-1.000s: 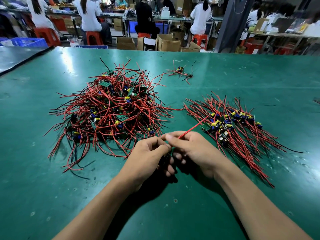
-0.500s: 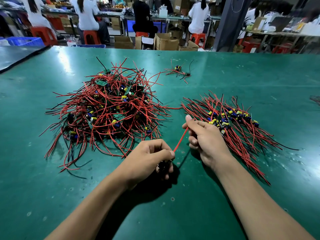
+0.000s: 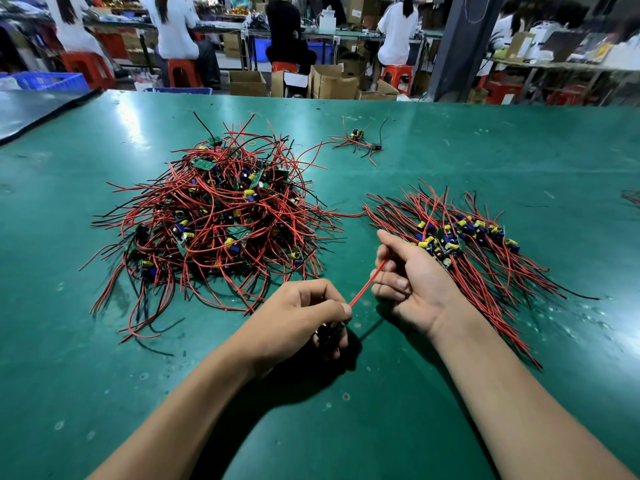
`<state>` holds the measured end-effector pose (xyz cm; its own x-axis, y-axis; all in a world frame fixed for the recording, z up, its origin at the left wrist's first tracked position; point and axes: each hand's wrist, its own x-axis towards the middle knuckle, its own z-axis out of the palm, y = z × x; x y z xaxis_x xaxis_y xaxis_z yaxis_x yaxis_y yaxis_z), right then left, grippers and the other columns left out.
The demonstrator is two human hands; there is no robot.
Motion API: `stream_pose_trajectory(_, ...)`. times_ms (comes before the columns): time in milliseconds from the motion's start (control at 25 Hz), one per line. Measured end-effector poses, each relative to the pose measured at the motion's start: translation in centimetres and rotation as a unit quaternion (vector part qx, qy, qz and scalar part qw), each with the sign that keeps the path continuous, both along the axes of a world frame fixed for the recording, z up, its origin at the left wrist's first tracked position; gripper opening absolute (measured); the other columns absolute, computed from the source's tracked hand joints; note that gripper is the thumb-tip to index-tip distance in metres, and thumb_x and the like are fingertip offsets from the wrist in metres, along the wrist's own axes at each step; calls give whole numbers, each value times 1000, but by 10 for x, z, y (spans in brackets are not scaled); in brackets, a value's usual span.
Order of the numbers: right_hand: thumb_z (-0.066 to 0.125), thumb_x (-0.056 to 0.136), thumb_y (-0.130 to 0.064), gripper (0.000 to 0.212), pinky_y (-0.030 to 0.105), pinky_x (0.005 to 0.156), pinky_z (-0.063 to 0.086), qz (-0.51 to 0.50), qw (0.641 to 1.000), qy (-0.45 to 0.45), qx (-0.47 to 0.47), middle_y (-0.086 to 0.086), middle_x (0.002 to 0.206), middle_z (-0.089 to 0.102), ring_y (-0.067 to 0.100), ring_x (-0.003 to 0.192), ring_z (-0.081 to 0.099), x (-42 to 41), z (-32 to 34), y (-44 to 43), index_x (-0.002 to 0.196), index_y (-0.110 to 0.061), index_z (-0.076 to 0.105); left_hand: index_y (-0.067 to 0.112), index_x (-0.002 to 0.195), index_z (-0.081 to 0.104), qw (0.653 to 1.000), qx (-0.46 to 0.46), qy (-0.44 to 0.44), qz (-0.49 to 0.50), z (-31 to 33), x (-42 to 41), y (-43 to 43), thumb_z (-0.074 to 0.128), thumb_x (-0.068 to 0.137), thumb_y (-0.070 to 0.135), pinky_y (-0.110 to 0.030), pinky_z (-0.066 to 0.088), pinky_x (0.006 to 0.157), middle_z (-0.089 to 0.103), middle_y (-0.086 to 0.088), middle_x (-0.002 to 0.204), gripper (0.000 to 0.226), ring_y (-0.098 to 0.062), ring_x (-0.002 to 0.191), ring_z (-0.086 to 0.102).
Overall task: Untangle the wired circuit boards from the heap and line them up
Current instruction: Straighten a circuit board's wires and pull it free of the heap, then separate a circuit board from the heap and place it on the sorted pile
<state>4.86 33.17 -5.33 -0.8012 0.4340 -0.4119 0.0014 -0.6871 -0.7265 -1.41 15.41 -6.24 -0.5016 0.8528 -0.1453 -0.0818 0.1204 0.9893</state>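
helper: what have you got there?

me: my left hand point(image 3: 304, 313) is curled round one board point(image 3: 327, 332), low over the counter point(image 3: 485, 150) in front of me, clear of the heap point(image 3: 221, 216). my right hand point(image 3: 412, 282) has its fingers bent round that board's red lead point(image 3: 367, 284), which runs straight and tight between my two hands.

helper: so what could go wrong?

me: mostly the pull. the lead is thin and, i'd guess, soldered at the board end, so a hard tug could strain that joint. if my right fingers lose their hold, the lead could spring back in a curl. my right hand also sits just beside the near end of the row point(image 3: 464, 237). swinging over carelessly could knock those boards out of line or snag their leads.

helper: and the heap?

me: it's to my left, near my left hand. a loose end from it could catch on this board if i drift that way.

helper: how does the board look?

me: i can't see much. it's dark and mostly hidden under my fingers. the ones in the heap are small and green with yellow and blue parts, and their red and black leads cross everywhere. the row's boards lie side by side with leads fanned out both ways. a small stray cluster point(image 3: 360, 140) sits further back.
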Motion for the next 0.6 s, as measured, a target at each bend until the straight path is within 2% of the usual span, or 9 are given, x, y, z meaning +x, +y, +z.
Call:
stream_pose_trajectory(80, 63, 92, -47, 39, 16, 32, 20, -17, 995, -16, 94, -5, 60, 38, 3, 34, 26, 0, -2, 0, 77, -10, 62, 9, 81, 62, 999, 16, -32, 24, -1, 1, 2, 61, 93, 15, -23, 48, 48, 68, -16, 69, 14, -23, 52, 61)
stream_pose_trajectory(120, 65, 85, -55, 46, 17, 34, 22, -21, 990, -25, 134, -4, 64, 40, 4, 38, 28, 0, -3, -1, 86, -9, 67, 6, 86, 63, 997, 29, -55, 42, -2, 2, 3, 60, 94, 20, -24, 50, 48, 69, -18, 72, 16, -23, 54, 62)
stream_pose_trajectory(200, 68, 71, -68, 66, 18, 37, 25, -24, 984, -36, 173, -5, 67, 44, 6, 42, 31, 0, -5, -1, 100, -10, 71, 2, 96, 63, 990, 53, -107, 76, -2, 0, 7, 56, 92, 37, -27, 56, 52, 72, -19, 80, 36, -25, 61, 66)
stream_pose_trajectory(280, 68, 64, -74, 76, 19, 38, 28, -19, 980, -38, 192, -6, 65, 49, 6, 42, 35, 0, -6, -3, 105, -10, 71, 4, 102, 63, 982, 59, -150, 98, 0, -3, 9, 47, 89, 50, -30, 59, 57, 74, -20, 87, 51, -27, 67, 70)
stream_pose_trajectory(440, 70, 55, -80, 84, 20, 39, 32, 2, 970, -41, 239, -6, 66, 53, 8, 43, 40, 1, -6, -8, 105, -12, 71, 4, 111, 61, 974, 68, -195, 92, 1, -7, 9, 27, 97, 57, -33, 59, 62, 73, -19, 94, 65, -29, 75, 72)
stream_pose_trajectory(600, 74, 63, -72, 63, 21, 41, 33, 45, 950, -50, 304, -8, 64, 53, 9, 46, 43, 5, -5, -17, 88, -16, 62, 11, 123, 56, 974, 79, -194, 90, -1, -9, 9, 22, 94, 64, -37, 60, 69, 74, -17, 105, 69, -30, 84, 72)
